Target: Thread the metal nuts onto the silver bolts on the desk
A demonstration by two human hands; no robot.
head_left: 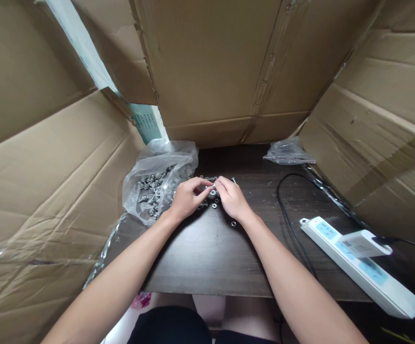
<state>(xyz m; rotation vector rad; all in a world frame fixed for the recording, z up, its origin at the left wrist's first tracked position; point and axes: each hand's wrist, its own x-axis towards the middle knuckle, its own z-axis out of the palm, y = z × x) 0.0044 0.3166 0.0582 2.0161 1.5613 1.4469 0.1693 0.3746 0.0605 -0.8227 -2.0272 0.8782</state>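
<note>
My left hand (188, 197) and my right hand (232, 197) meet over the middle of a dark wooden table (207, 258). Both pinch a small metal part (213, 187) between their fingertips; I cannot make out its exact shape. Under and around the fingers lies a loose pile of small metal nuts and washers (212, 203), with one nut (233, 223) apart near my right wrist. Just left of my left hand lies an open clear plastic bag (157, 184) holding several metal screws and washers.
Cardboard sheets wall in the table on the left (42, 191), at the back (222, 71) and on the right (383, 119). A second clear bag (288, 152) lies at the back right. A white power strip (361, 260) with a plugged adapter and a black cable (289, 215) occupy the right side.
</note>
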